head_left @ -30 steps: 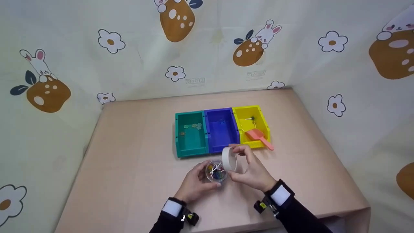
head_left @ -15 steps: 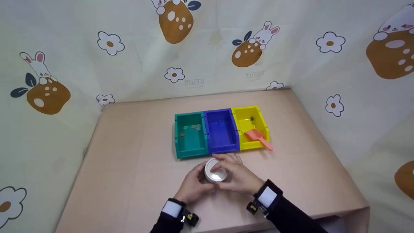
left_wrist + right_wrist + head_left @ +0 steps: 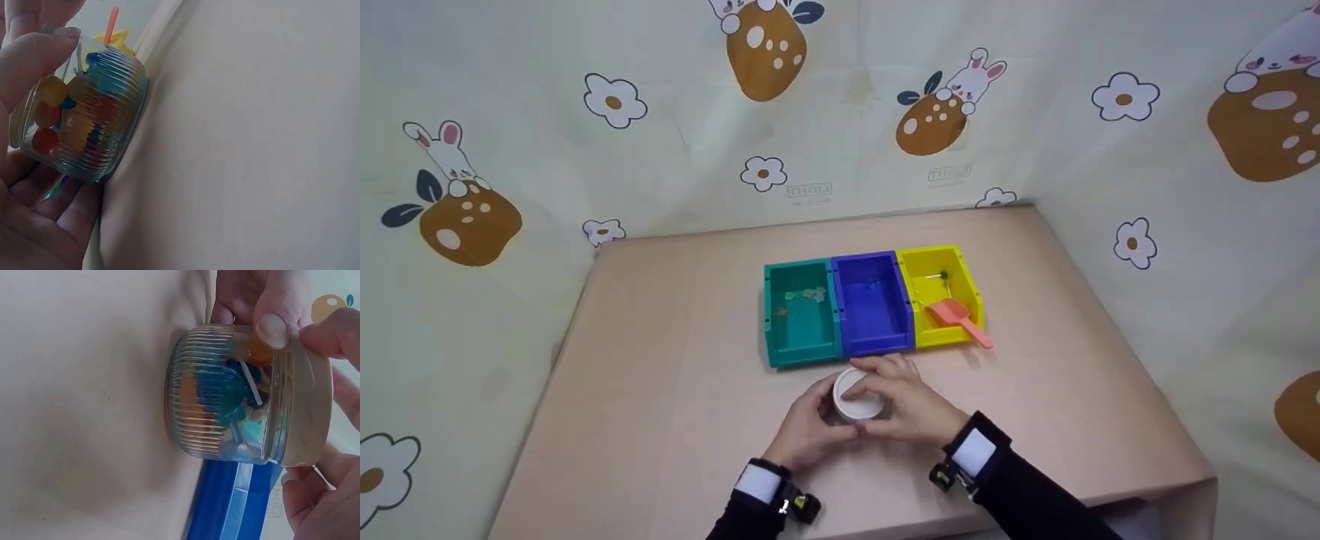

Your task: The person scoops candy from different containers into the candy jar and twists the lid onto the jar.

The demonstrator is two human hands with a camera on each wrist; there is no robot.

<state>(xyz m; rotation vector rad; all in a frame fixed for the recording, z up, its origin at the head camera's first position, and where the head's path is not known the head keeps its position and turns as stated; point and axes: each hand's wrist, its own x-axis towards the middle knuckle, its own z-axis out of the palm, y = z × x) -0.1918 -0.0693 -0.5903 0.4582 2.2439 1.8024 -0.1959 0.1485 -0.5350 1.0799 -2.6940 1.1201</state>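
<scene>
A clear ribbed jar (image 3: 214, 394) stands upright on the table, filled with coloured round beads and white sticks. On its mouth sits a white lid (image 3: 861, 409), level with the rim in the right wrist view. My left hand (image 3: 808, 431) grips the jar's side, thumb near the front. My right hand (image 3: 913, 406) holds the lid by its edge, thumb at the near side and one finger lying over the top. From the head view, lid and fingers hide the jar's body and contents.
Joined bins stand just beyond the hands: a green bin (image 3: 802, 355) with small pale pieces, a blue bin (image 3: 877, 322), and a yellow bin (image 3: 952, 259) with a few small pin-like items. A coral scoop (image 3: 960, 313) leans over the yellow bin's front edge.
My right hand has brought the lid from beside the jar, tilted, down onto its mouth. The beads, visible from above before, are now covered. My left hand keeps its grip on the jar.
</scene>
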